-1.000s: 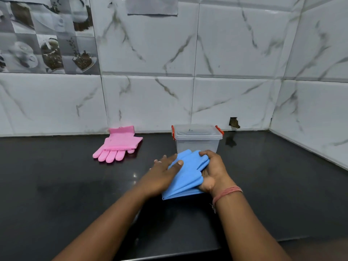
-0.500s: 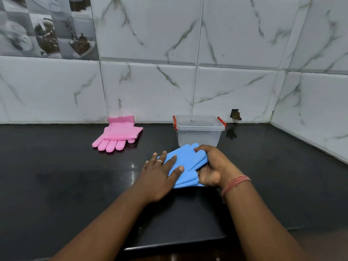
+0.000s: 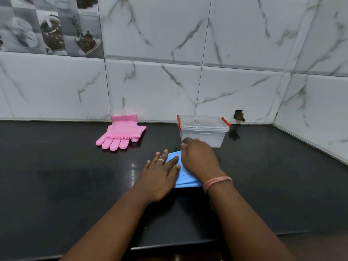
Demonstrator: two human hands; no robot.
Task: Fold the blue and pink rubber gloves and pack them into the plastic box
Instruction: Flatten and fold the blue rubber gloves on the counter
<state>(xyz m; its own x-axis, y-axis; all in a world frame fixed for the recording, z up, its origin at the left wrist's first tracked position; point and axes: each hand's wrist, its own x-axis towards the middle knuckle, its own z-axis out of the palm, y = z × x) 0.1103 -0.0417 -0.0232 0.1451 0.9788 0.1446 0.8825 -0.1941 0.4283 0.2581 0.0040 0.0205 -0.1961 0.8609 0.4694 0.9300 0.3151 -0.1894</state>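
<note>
Black counter [image 3: 56,176] is backed by marble tiles. Blue gloves [image 3: 185,178], folded before the box [image 3: 203,131], are pressed flat by the left hand [image 3: 160,174]; the right hand's [image 3: 199,159] grip cannot be told. Released, the rubber may spring open.

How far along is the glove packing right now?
Done: nothing is packed; the plastic box has its lid on. In hand: both hands press the blue gloves on the counter, left hand flat, right hand over them, mid-fold. Left: the pink gloves lie unfolded near the wall; opening the box, packing both pairs.
</note>
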